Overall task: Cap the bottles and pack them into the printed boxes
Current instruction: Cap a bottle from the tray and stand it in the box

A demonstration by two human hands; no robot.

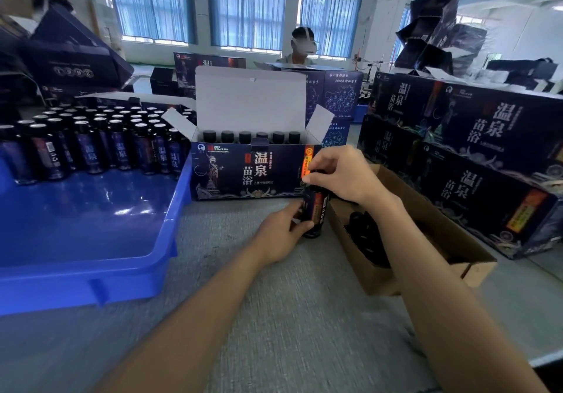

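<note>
Bottle [315,209] stands upright, long axis vertical and neck up, on the grey table [274,316] just in front of the open printed box [243,176], at its right end. Left hand [281,235] grips its lower body; right hand [341,176] curls over its top, hiding any cap. 6 capped bottles [245,137] show inside the box. Dark contents of the brown carton [374,273] are hard to make out.

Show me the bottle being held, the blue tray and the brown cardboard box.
bottle [316,211]: head view, on its label.
blue tray [91,216]: head view, on its bare floor.
brown cardboard box [432,216]: head view, on its inner far wall.
</note>
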